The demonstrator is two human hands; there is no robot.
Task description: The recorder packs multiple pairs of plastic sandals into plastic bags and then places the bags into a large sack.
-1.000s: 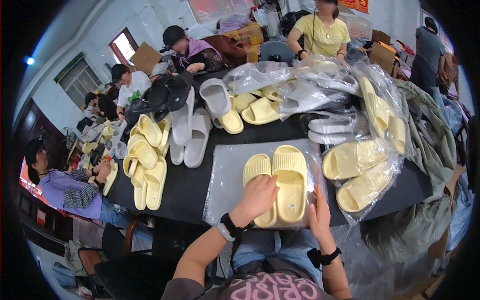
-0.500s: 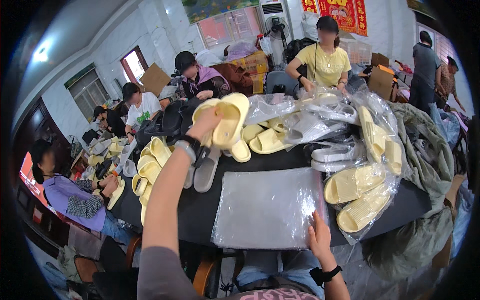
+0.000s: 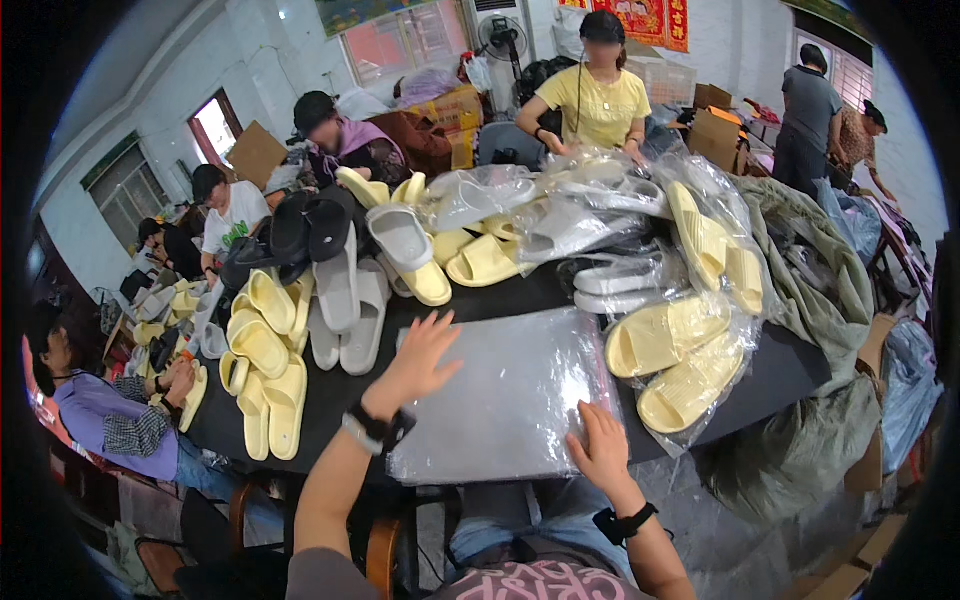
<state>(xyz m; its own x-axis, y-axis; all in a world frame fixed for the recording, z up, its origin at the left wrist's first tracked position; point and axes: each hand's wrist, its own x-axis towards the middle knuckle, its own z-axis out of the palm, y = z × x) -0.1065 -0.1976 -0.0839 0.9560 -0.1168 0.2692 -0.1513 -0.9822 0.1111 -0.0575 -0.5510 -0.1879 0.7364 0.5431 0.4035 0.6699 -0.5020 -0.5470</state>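
Note:
A stack of clear plastic bags (image 3: pixel 495 400) lies on the black table in front of me. My left hand (image 3: pixel 415 358) is over the stack's upper left corner, fingers spread, with nothing in it. My right hand (image 3: pixel 603 450) rests at the stack's right edge, fingers stretched out and apart. To the left of the bags lies a loose pair of yellow slippers (image 3: pixel 272 408). Grey slippers (image 3: pixel 362 322) lie just beyond my left hand. Bagged yellow slippers (image 3: pixel 690 390) lie to the right of the stack.
Bagged grey slippers (image 3: pixel 625 280) and more yellow ones are heaped along the far side. Black slippers (image 3: pixel 330 222) lie at the far left. Several people work around the table, one in a yellow shirt (image 3: pixel 595 105) opposite. A large green sack (image 3: pixel 800 450) hangs at the right edge.
My left hand has let go of the yellow slippers it held and come down to the bag stack. My right hand stays at the stack's right edge. The view has shifted.

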